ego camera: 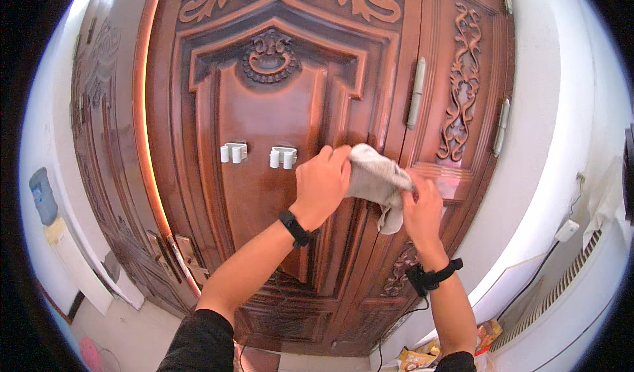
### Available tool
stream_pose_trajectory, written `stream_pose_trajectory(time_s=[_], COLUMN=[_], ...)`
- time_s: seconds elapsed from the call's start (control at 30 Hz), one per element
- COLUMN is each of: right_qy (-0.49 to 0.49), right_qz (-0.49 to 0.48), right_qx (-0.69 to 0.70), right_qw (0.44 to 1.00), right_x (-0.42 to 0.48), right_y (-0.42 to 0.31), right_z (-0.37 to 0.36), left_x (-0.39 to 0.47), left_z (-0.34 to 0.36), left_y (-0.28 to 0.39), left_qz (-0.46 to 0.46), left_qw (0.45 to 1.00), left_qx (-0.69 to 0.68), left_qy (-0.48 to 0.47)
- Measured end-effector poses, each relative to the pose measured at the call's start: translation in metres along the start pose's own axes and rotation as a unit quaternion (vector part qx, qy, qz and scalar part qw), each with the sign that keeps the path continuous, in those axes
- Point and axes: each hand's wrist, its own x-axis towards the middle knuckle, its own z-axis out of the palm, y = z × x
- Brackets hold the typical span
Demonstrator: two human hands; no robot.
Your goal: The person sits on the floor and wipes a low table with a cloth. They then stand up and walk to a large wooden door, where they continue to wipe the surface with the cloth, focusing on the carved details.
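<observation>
A light grey cloth [372, 176] is stretched between my two hands in front of a carved, reddish-brown wooden door [267, 114]. My left hand [324, 181] grips its upper left end, and my right hand [422, 203] pinches its right edge, with a loose flap hanging beside the fingers. Whether the cloth touches the door I cannot tell. Left of my left hand, two white clip holders [284, 157] are mounted side by side on the door's middle panel. Each wrist wears a black strap, and a cable hangs from the right one.
Door handles [190, 258] are low on the left, and a metal hinge [416, 93] is to the right. A water dispenser with a blue bottle [43, 196] stands at far left. At lower right are colourful packages [418, 359] and a white appliance with a slotted grille [550, 300].
</observation>
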Motion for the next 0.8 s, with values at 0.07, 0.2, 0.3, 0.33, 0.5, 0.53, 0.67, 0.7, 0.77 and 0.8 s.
stream_pose_trajectory(time_s=[0.07, 0.2, 0.3, 0.33, 0.5, 0.53, 0.67, 0.7, 0.77, 0.8], right_qy=[0.003, 0.077, 0.118, 0.130, 0.185, 0.176, 0.185, 0.197, 0.192, 0.200], right_qz=[-0.009, -0.111, -0.115, -0.093, -0.083, -0.088, -0.194, -0.240, -0.261, -0.284], right_qx=[0.015, 0.040, -0.008, -0.001, -0.007, 0.001, -0.017, -0.026, -0.056, -0.075], right_qw=[1.000, 0.990, 0.986, 0.987, 0.979, 0.981, 0.963, 0.950, 0.944, 0.935], right_x=[0.031, 0.112, 0.174, 0.192, 0.268, 0.274, 0.291, 0.286, 0.272, 0.268], right_y=[-0.013, -0.025, -0.036, -0.046, -0.058, -0.062, -0.042, -0.037, -0.025, -0.022], right_z=[0.000, 0.007, 0.000, -0.002, 0.000, 0.004, 0.025, 0.033, 0.042, 0.047], left_x=[0.020, 0.083, 0.130, 0.148, 0.227, 0.236, 0.245, 0.238, 0.222, 0.214], left_z=[0.004, 0.011, 0.017, 0.019, 0.041, 0.037, 0.048, 0.053, 0.067, 0.071], left_y=[-0.003, 0.015, 0.035, 0.036, 0.033, 0.032, 0.015, 0.010, 0.006, 0.002], left_qz=[-0.050, -0.028, 0.038, 0.056, 0.111, 0.115, 0.197, 0.235, 0.211, 0.210], left_qw=[0.993, 0.966, 0.962, 0.964, 0.975, 0.979, 0.962, 0.944, 0.949, 0.946], left_qx=[-0.095, -0.229, -0.236, -0.220, -0.112, -0.083, 0.080, 0.130, 0.133, 0.142], left_qy=[0.040, 0.114, 0.131, 0.139, 0.158, 0.148, 0.171, 0.192, 0.191, 0.204])
